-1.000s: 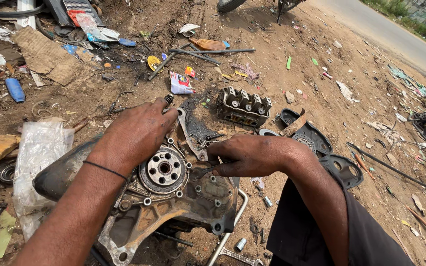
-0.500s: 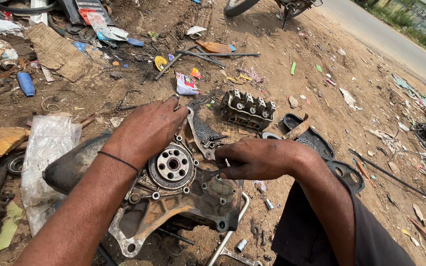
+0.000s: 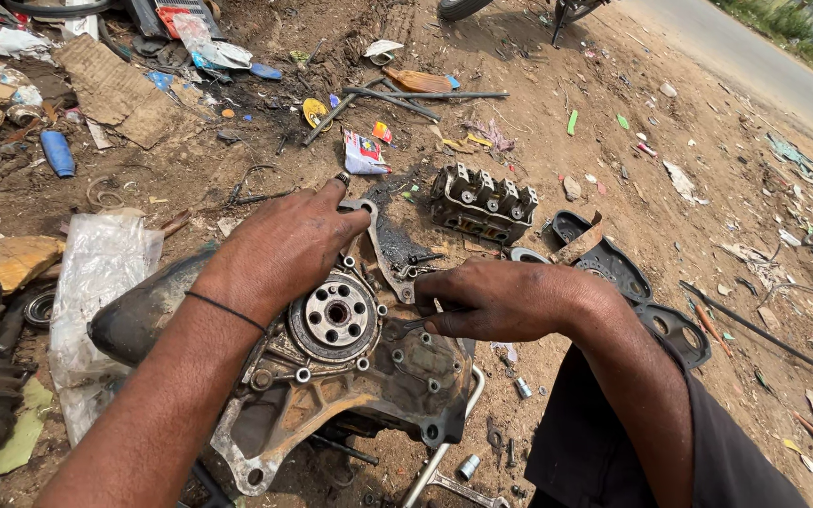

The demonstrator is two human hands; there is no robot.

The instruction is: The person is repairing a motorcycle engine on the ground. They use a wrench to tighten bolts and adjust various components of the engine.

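Observation:
A dirty metal engine casing (image 3: 397, 376) lies on the dirt in front of me, with a round hub (image 3: 336, 315) ringed by holes in its upper part. My left hand (image 3: 289, 249) rests flat on the casing's far edge, just above the hub, fingers spread toward a bent metal bracket (image 3: 369, 221). My right hand (image 3: 491, 299) is closed around a thin metal tool (image 3: 418, 323) whose tip meets the casing right of the hub. A black band circles my left wrist.
A grey cylinder head (image 3: 482, 202) sits beyond my right hand, black covers (image 3: 613, 268) to its right. A clear plastic bag (image 3: 96, 282) lies left. Sockets and a spanner (image 3: 463, 484) lie near my knee. Rods, scraps and litter cover the ground; a road runs top right.
The view has shifted slightly, so the casing sits a little higher in the frame. My left hand has crept up toward the bracket. My right hand stays on the tool at the same spot.

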